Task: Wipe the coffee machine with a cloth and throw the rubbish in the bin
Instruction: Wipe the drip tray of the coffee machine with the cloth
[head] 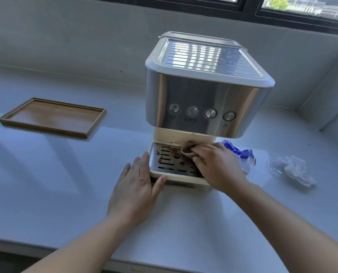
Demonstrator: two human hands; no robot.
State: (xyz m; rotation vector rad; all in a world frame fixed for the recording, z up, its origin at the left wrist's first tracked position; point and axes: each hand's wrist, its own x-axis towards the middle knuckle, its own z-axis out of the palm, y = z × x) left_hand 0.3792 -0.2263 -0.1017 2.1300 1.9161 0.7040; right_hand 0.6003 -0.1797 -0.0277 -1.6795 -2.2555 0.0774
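Note:
A steel and cream coffee machine (205,89) stands on the white counter. Its slotted metal drip tray (170,161) sits at the bottom front, with small brown scraps on its left side. My right hand (219,164) presses a beige cloth (187,149) onto the back right of the drip tray. My left hand (136,184) lies flat against the tray's front left corner, fingers spread, thumb on the front edge. A crumpled blue and white wrapper (241,154) and a crumpled white tissue on clear plastic (292,168) lie to the machine's right.
A shallow wooden tray (51,117) lies on the counter to the left. A grey wall and a dark-framed window (253,6) run behind the machine. The counter's front edge (65,251) is near me. No bin is in view.

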